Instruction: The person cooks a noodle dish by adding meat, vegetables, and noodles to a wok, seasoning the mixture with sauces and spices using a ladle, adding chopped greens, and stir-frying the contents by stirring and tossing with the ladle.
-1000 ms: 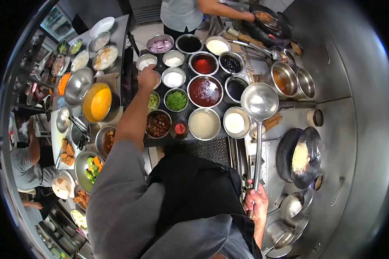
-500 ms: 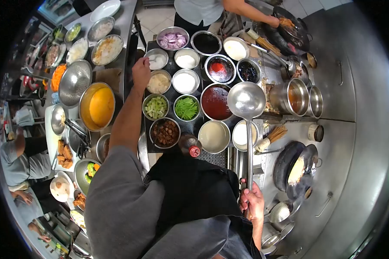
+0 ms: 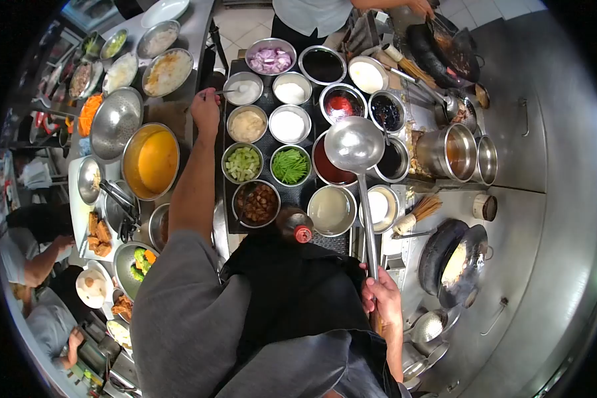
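My left hand (image 3: 205, 109) pinches the handle end of a small spoon (image 3: 224, 91), whose other end reaches over a bowl of white granules (image 3: 244, 89). My right hand (image 3: 382, 296) is wrapped round the handle of a large metal ladle (image 3: 355, 144). The ladle's bowl hangs over the dark red sauce (image 3: 328, 166) and partly hides it. Near my left forearm stand bowls of pale yellowish powder (image 3: 247, 124), chopped celery (image 3: 242, 163) and sliced greens (image 3: 290, 165). Another white powder bowl (image 3: 290, 125) sits beside them.
At the right, a wok (image 3: 463, 265) holds pale food. A pot of brown liquid (image 3: 452, 151) stands behind it. A red-capped bottle (image 3: 301, 232) is close to my apron. A co-worker (image 3: 312, 16) stands across. A yellow liquid pot (image 3: 151, 162) is at left.
My left hand has drawn back to the left from the bowls, with the spoon now showing. The ladle has swung left over the red sauce. The co-worker's hand has shifted.
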`<action>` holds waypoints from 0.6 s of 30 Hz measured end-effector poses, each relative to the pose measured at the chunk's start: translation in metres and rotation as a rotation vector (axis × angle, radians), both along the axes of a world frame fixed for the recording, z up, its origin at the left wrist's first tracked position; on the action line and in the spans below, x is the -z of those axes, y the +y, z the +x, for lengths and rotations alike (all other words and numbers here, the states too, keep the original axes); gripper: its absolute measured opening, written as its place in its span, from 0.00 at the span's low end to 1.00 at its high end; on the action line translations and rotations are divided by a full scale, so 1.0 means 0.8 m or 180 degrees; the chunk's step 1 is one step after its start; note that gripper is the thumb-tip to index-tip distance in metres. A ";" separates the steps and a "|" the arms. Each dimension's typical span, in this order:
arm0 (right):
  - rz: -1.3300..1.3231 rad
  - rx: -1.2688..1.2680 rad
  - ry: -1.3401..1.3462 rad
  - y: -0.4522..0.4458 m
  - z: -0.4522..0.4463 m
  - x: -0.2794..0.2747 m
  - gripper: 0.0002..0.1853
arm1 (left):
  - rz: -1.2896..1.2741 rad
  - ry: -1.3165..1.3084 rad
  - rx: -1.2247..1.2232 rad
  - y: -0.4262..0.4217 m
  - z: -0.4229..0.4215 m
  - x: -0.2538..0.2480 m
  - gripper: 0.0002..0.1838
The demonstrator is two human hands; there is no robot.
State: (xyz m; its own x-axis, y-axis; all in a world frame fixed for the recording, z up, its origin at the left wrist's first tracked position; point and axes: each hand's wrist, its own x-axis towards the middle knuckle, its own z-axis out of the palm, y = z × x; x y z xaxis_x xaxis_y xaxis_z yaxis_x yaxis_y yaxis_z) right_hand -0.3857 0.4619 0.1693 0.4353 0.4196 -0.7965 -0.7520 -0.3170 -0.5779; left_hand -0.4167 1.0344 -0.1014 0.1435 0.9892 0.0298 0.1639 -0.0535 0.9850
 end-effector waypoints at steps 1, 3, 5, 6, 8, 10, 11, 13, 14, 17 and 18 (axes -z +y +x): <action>0.0019 -0.0060 0.0039 0.005 0.003 0.003 0.22 | -0.0035 -0.0143 0.0007 -0.001 -0.002 -0.001 0.12; 0.0055 -0.0179 0.0110 0.017 0.011 0.010 0.22 | -0.0108 -0.0436 0.0024 -0.006 -0.006 -0.003 0.12; 0.0121 -0.0369 0.0061 0.034 0.019 0.017 0.22 | -0.0112 -0.0211 0.0067 -0.024 -0.011 -0.037 0.12; 0.0172 -0.0464 0.0053 0.043 0.024 0.023 0.22 | -0.0113 -0.0099 0.0086 -0.037 -0.013 -0.055 0.12; 0.0277 -0.0629 0.0049 0.056 0.033 0.038 0.20 | -0.0219 -0.0364 0.0335 -0.062 -0.014 -0.072 0.13; 0.0317 -0.0749 0.0152 0.076 0.041 0.045 0.19 | -0.0026 -0.0292 0.0575 -0.095 -0.014 -0.105 0.13; 0.0327 -0.0805 0.0203 0.085 0.046 0.048 0.18 | 0.0197 -0.0092 0.0696 -0.121 -0.010 -0.131 0.13; 0.0422 -0.0755 0.0421 0.098 0.050 0.052 0.17 | 0.0536 0.0056 0.0822 -0.130 -0.002 -0.137 0.13; 0.0483 -0.0706 0.0528 0.100 0.051 0.054 0.17 | 0.0654 -0.0001 0.0834 -0.124 0.009 -0.120 0.13; 0.0493 -0.0648 0.0563 0.090 0.047 0.051 0.17 | 0.0926 0.0330 0.0979 -0.105 0.058 -0.090 0.12; 0.0485 -0.0663 0.0508 0.082 0.044 0.048 0.18 | 0.0996 0.0537 0.1036 -0.099 0.073 -0.079 0.12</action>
